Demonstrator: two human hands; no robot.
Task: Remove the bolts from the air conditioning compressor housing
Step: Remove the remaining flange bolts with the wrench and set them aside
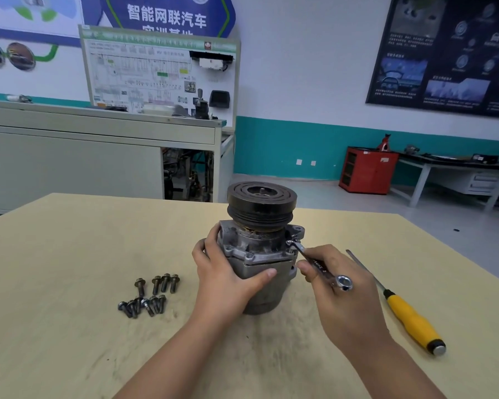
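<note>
The compressor (254, 249) stands upright in the middle of the worktop (69, 254), pulley (261, 201) on top. The left hand (225, 280) braces it, fingers wrapped round the far left of the housing and thumb laid across the near face. The right hand (349, 300) pinches the shank of a small ring wrench (317, 264), fingers clamped on it, and the far ring sits at a flange bolt on the housing's right side. By my reading this is one of the last bolts, since a good pile of bolts (156, 284) lies loose on the near left. To do this well, the ring should sit square and fully down on the head before any pull, with the left hand resisting so the body doesn't spin. Swing room is tight under the pulley overhang but open to the near right, though the yellow-handled screwdriver (412, 318) lies there near the worktop's right edge. Short arcs look wisest, and the far edge is not far behind the compressor.
</note>
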